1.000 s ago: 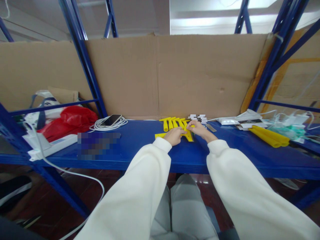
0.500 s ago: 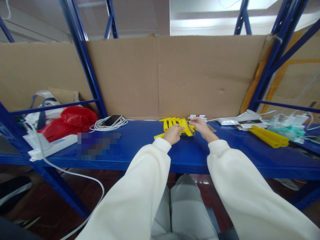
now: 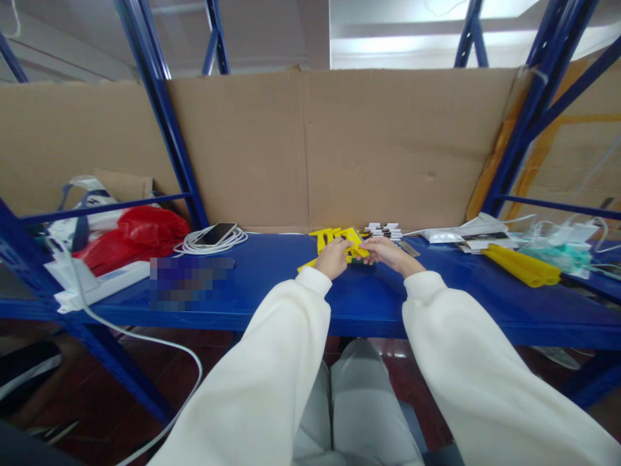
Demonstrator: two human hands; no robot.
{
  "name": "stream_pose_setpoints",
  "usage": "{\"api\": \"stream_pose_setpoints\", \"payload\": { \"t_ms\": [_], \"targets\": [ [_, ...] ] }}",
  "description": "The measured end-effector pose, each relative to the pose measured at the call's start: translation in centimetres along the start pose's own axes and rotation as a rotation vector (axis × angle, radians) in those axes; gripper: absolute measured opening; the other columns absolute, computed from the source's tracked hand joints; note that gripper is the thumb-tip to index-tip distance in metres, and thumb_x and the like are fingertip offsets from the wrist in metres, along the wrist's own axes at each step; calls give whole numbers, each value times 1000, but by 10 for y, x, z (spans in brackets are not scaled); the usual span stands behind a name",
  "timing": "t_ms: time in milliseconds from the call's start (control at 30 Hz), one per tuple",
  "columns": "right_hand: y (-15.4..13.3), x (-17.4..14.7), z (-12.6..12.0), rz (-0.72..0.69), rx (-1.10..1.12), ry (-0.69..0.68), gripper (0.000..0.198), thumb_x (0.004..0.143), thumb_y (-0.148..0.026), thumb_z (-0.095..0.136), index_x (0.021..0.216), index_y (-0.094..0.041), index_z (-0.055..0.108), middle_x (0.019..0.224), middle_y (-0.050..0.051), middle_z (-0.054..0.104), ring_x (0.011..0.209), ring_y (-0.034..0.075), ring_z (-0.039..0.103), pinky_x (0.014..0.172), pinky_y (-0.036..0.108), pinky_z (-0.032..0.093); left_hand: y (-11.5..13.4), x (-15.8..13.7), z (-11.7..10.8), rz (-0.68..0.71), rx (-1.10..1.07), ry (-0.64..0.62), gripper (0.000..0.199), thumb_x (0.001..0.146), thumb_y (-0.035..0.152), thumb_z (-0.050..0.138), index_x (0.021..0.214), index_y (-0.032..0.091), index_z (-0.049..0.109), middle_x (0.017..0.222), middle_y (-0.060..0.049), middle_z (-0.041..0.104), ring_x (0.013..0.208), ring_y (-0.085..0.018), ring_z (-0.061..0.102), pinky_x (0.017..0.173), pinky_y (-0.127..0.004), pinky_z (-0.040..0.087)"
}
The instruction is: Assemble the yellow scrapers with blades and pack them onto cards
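My left hand (image 3: 333,258) is closed on a flat yellow piece (image 3: 356,239) with small marks or holes in it. From the other side, the fingers of my right hand (image 3: 388,254) pinch the same piece near its lower right edge. Several yellow strips (image 3: 322,239) lie just behind my left hand, partly covered by it. Another yellow edge (image 3: 305,266) shows to the left of that hand. Something dark under my fingers is too small to make out. Beyond my right hand sits a stack of small white and black pieces (image 3: 383,231).
A thin grey flat piece (image 3: 410,248) lies right of my right hand. Yellow rolled sheets (image 3: 521,265) rest farther right, near white packets (image 3: 444,234). A phone (image 3: 217,234) sits on a coiled white cable (image 3: 187,244) at left. Cardboard (image 3: 388,149) walls the back of the blue shelf (image 3: 272,304).
My right hand has moved slightly left and down, its fingers now on the yellow piece. The piece has shifted left and turned, uncovering more of the white and black stack.
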State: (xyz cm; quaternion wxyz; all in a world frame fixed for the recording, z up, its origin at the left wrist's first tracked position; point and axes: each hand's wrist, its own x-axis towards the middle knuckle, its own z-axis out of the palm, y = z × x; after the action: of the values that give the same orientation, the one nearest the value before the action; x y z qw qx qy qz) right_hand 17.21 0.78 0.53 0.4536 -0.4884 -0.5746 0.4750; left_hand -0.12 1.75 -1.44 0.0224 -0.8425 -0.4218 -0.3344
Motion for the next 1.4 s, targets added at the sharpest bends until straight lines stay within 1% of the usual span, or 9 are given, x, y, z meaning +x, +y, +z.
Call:
{"api": "stream_pose_setpoints", "payload": {
  "t_ms": [267, 600, 733, 867, 967, 1033, 1167, 1267, 1400],
  "targets": [
    [3, 1, -1, -17, -3, -50, 12, 88, -19, 67, 76, -16, 67, 63, 5, 73, 46, 10, 59, 43, 18, 43, -4, 1, 2, 54, -42, 15, 35, 84, 2, 53, 112, 17, 69, 117, -12, 69, 113, -24, 65, 103, -41, 51],
    [4, 2, -2, -24, -29, -66, 15, 87, -26, 70, 75, -17, 66, 63, 4, 73, 46, 10, 58, 42, 18, 42, -4, 1, 1, 59, -57, -6, 36, 85, 4, 54, 114, 19, 67, 119, -10, 69, 115, -24, 64, 105, -42, 50],
    [3, 1, -1, -15, -32, -65, 15, 87, -23, 70, 74, -16, 66, 62, 5, 72, 45, 10, 58, 42, 18, 43, -1, -1, -1, 27, -36, -30, 43, 85, 5, 54, 124, 18, 63, 127, -11, 67, 122, -25, 61, 106, -43, 49],
    [4, 1, 0, -31, -55, -91, 16, 86, -25, 70, 72, -16, 67, 62, 4, 72, 44, 10, 57, 40, 18, 42, 2, -4, -3, -14, -3, -55, 61, 85, 5, 52, 145, 19, 49, 137, -13, 63, 127, -26, 58, 106, -41, 48],
    [6, 1, 0, -47, -67, -92, 17, 84, -27, 72, 72, -16, 67, 63, 5, 73, 45, 10, 57, 39, 18, 42, 2, -4, -3, -46, 44, -89, 69, 86, 7, 52, 152, 22, 41, 137, -12, 63, 124, -26, 60, 103, -39, 50],
    [7, 2, 0, -59, -84, -98, 18, 82, -29, 73, 71, -16, 67, 63, 5, 73, 45, 10, 57, 39, 18, 42, 1, -5, -3, -59, 81, -119, 69, 87, 8, 51, 153, 24, 39, 132, -12, 66, 120, -27, 62, 100, -40, 51],
    [10, 3, 2, -57, -148, -98, 21, 82, -30, 73, 67, -16, 67, 57, 4, 70, 44, 10, 57, 40, 18, 43, 3, -6, -4, -79, 120, -166, 64, 89, 10, 51, 150, 25, 45, 126, -13, 69, 116, -29, 65, 99, -42, 51],
    [10, 2, 2, -46, -162, -96, 20, 83, -28, 72, 67, -16, 68, 55, 4, 69, 44, 11, 57, 41, 19, 43, 6, -7, -7, -112, 138, -177, 63, 89, 10, 51, 150, 26, 46, 128, -13, 68, 116, -29, 66, 99, -42, 51],
    [7, 0, 3, -48, -114, -105, 20, 83, -29, 73, 68, -16, 67, 56, 4, 69, 45, 11, 57, 41, 18, 42, 8, -7, -9, -118, 140, -160, 61, 91, 14, 53, 150, 26, 46, 128, -14, 67, 113, -28, 67, 97, -42, 52]
  ]
}}
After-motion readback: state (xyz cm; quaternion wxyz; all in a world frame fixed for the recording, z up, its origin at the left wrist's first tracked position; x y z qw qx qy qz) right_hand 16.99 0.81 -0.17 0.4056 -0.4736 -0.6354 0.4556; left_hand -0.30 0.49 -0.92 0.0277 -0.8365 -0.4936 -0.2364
